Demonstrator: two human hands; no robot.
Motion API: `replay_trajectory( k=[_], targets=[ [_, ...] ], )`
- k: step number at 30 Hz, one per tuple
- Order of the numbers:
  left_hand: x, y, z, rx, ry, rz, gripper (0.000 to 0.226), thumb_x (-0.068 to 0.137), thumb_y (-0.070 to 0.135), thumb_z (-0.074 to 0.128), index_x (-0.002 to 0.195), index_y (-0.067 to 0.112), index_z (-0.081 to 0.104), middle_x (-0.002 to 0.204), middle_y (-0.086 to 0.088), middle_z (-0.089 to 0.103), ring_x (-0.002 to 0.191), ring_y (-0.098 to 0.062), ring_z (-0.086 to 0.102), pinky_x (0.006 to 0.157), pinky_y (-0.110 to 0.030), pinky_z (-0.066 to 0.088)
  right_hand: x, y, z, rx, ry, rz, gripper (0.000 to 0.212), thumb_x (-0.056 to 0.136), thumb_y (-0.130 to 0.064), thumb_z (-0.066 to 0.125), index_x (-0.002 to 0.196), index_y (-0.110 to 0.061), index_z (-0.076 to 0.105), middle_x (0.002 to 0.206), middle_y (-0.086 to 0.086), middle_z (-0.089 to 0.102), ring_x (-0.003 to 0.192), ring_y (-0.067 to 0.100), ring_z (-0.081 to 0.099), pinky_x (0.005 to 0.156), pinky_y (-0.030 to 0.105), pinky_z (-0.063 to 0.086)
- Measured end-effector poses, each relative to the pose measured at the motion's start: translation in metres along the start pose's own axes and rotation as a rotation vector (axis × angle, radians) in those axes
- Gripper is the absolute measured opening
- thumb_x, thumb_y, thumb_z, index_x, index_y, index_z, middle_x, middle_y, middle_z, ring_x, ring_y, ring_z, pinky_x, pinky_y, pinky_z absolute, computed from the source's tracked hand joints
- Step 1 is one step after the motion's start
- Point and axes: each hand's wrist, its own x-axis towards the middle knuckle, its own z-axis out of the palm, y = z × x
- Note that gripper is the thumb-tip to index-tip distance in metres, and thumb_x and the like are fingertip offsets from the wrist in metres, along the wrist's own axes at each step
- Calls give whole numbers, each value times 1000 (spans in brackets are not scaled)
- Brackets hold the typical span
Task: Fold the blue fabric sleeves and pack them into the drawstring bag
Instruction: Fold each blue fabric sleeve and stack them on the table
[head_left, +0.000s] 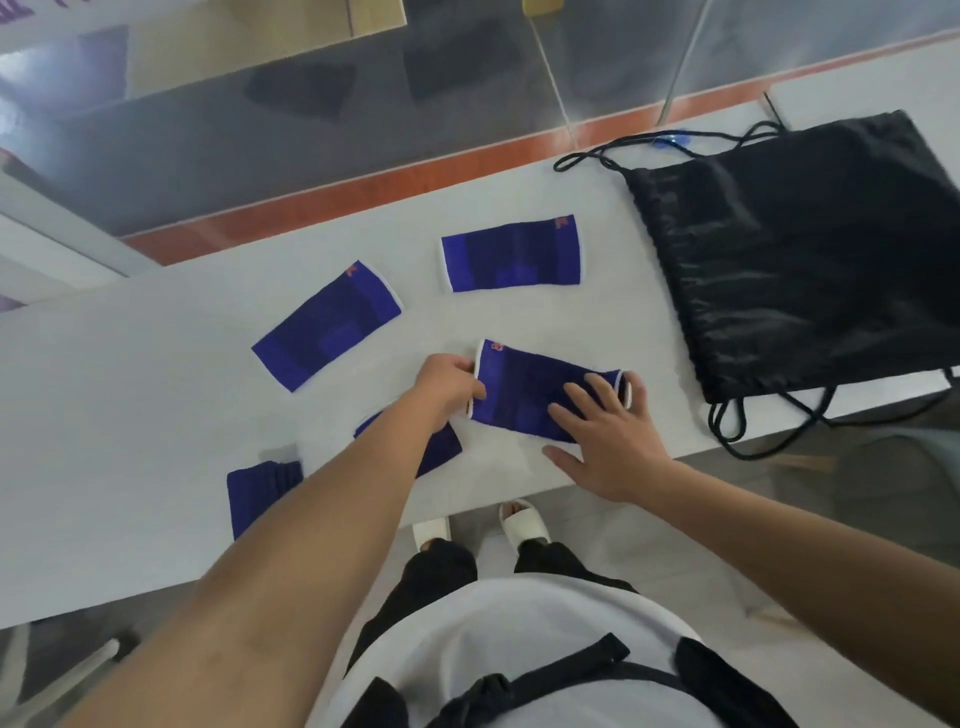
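Step in hand (judged): folding of centre sleeve (535, 395), flat on table (130, 415) nr front edge.
- 9 o'clock end pinched by L hand (452, 382), fingers curled on hem.
- 3 o'clock end pressed down by R hand (608, 431), fingers straight, spread.
- Drawstring bag (810, 249) at 2 o'clock, laid flat; nothing seen packed.
- Other sleeves unfolded at 12 o'clock (511, 254) and 10 o'clock (327, 325); one at 8 o'clock (262, 493), fold state not told.

Next, prob.: pinched end to be carried over to pressed end, hems matched, crease flattened.

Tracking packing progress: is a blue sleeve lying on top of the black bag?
No: the bag has nothing on it, and the nearest sleeve lies on the table, apart from it.
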Motion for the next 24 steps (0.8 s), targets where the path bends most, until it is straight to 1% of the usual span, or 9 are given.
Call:
replay_trajectory(
  k=[2,4,6,9,12,14,17,22,24],
  targets=[
    [2,4,-5,10,8,32,28,79,-7,63,99,10,72,102,-13,73,87,-27,69,70,-32,55,7,3,-1,-20,59,-68,61,95,-63,28,140,-28,48,156,4,39,148,33,25,117,63,3],
    [4,6,-10,19,40,64,31,81,-7,60,101,13,70,100,-11,72,89,-28,70,76,-39,59,16,4,-1,-20,103,-153,63,95,-62,28,144,-26,46,159,5,36,149,32,24,118,60,4],
    [7,6,-15,35,71,91,36,81,-7,57,107,14,70,101,-9,72,91,-30,70,82,-45,60,27,6,1,-22,75,-265,67,96,-64,25,153,-29,32,165,1,22,153,28,12,119,55,-2],
    [6,6,-19,102,107,104,41,82,-4,55,114,16,71,103,-8,72,90,-30,69,79,-46,61,38,10,12,-29,-27,-355,73,96,-68,20,158,-32,6,167,-5,2,154,23,-8,122,50,-10],
    [2,8,-17,32,91,93,36,85,1,59,117,15,68,108,-6,72,92,-27,70,70,-37,58,40,11,23,-31,-68,-340,77,95,-71,15,157,-33,-7,167,-6,-5,153,21,-13,122,48,-11],
    [-2,13,-14,-17,85,131,35,86,3,60,119,15,68,109,-5,72,91,-25,71,68,-35,58,41,7,25,-7,-48,-318,79,93,-74,13,158,-33,-5,167,-6,-3,154,21,-9,122,48,-8],
    [-13,19,-10,-34,54,224,37,84,2,61,118,15,69,107,-4,74,90,-24,72,77,-39,62,47,0,24,25,-23,-271,81,90,-77,14,157,-33,4,167,-6,7,154,22,0,122,50,-1],
    [-31,21,0,160,12,330,45,86,7,66,130,16,62,112,-3,67,95,-23,66,76,-33,59,56,-8,9,93,-18,-250,77,91,-75,18,156,-34,18,165,-7,18,153,21,6,122,50,1],
    [-36,18,7,230,33,398,45,88,9,65,132,16,61,114,-3,67,96,-22,66,77,-30,57,44,-7,6,172,51,-217,73,92,-71,22,153,-32,29,164,-6,23,154,20,7,123,50,0]
  ],
)
